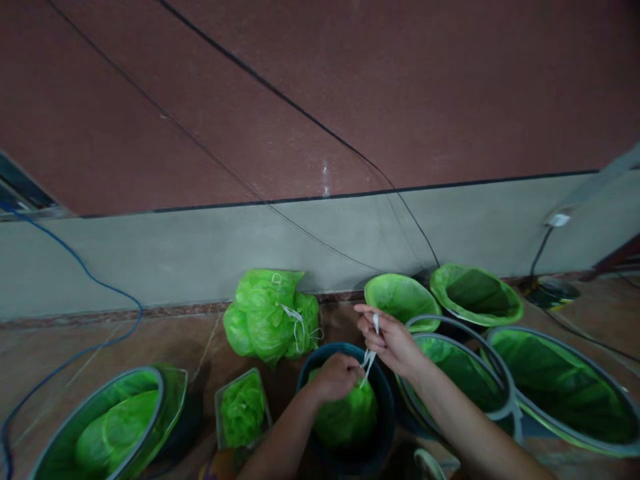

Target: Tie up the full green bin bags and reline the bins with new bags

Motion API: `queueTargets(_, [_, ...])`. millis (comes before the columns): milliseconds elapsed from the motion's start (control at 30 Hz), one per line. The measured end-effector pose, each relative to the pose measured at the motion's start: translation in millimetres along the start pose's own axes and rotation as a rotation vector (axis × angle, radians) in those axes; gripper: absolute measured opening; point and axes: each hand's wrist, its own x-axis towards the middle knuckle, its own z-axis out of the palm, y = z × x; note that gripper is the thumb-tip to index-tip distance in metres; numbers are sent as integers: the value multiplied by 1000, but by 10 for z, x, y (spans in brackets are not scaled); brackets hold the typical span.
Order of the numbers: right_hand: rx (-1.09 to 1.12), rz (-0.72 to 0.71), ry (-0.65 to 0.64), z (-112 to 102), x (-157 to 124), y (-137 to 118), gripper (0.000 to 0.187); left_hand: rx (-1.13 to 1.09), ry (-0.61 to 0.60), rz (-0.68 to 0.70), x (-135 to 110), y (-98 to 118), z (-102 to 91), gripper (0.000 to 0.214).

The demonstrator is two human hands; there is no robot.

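Over a dark blue bucket [387, 400] are both of my hands, at the neck of a green net-like bag [345, 423] that sits inside it. My left hand [340, 377] is closed, its fingers pinching the gathered top and white drawstring [369, 365]. A little higher and to the right, my right hand [389, 339] has the same drawstring looped over its curled fingers, with the index finger stretched out. The string runs taut between the two hands. Part of the bag's neck is hidden by my left hand.
Tied green bags [265, 313] lean against the wall behind the bucket. A small clear tub [243, 407] of green netting stands left, near a lined bin [163, 413]. Several green-lined bins, including a large one [565, 387], crowd the right. A blue cable [137, 310] crosses the floor.
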Motion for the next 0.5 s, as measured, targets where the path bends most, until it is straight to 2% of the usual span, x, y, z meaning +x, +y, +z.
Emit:
queueTargets(67, [4,4,27,35,31,26,28,104,-142,78,-70,73,25,25])
queueTargets(133, [10,-6,75,42,67,56,26,165,-203,116,-130,134,49,24])
queueTargets(200, [20,-12,101,29,99,91,25,210,-190,130,-163,164,72,23])
queueTargets(333, [-50,5,125,-29,140,191,29,191,-32,105,-121,122,109,29])
queueTargets(400, [-253,25,194,-87,156,256,29,138,52,74,-61,70,99,33])
queueTargets(467, [-596,23,228,-164,166,326,26,71,119,41,4,15,58,33])
queueTargets(500, [-789,9,206,-204,166,361,26,33,154,15,32,-10,28,33])
